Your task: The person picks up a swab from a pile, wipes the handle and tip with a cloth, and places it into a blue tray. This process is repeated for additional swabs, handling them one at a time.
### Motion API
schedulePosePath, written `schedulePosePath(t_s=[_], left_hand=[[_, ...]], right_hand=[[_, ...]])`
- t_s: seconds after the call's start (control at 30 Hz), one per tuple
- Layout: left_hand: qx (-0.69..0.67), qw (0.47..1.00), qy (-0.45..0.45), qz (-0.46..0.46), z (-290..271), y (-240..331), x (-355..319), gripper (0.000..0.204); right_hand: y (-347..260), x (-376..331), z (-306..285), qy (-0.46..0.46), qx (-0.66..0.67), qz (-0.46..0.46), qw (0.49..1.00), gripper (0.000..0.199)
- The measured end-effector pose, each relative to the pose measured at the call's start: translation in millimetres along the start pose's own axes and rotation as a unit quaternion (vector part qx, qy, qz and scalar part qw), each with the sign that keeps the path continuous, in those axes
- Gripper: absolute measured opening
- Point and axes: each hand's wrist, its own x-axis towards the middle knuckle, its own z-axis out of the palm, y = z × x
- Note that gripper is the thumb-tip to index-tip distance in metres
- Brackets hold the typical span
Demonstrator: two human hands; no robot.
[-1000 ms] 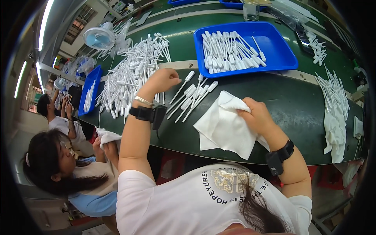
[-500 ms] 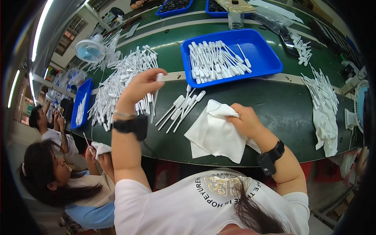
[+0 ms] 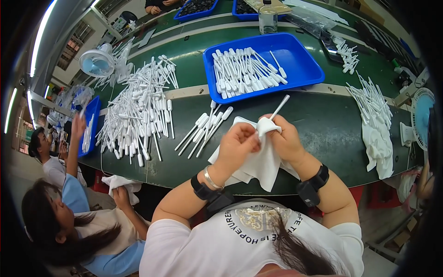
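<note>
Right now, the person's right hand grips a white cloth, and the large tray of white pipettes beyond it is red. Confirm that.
Wrong on colour: the head view shows the large tray of white pipettes is blue, not red. It does lie beyond the white cloth that the person's right hand grips.

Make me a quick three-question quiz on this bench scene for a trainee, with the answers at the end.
1. True or false: the big blue tray holds only cloths.
2. What pokes up from the white cloth in the right hand?
3. Where does the clear bottle stand: (a) inside that tray, (b) beyond its far edge, (c) under the cloth?

Key: 1. False, it holds white pipettes. 2. One white pipette. 3. b.
</note>
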Motion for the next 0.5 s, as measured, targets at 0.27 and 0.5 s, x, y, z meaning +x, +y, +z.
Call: schedulePosePath(t_s=[0.27,0.5], left_hand=[[-0.025,0.981,-0.099,-0.166,-15,9,3,0.016],[-0.036,0.977,-0.164,-0.129,-26,14,4,0.015]], right_hand=[[0,-3,-4,-0.046,-0.058,-0.02,0.997,0.016],[1,6,-10,-0.075,-0.034,-0.051,0.995,0.015]])
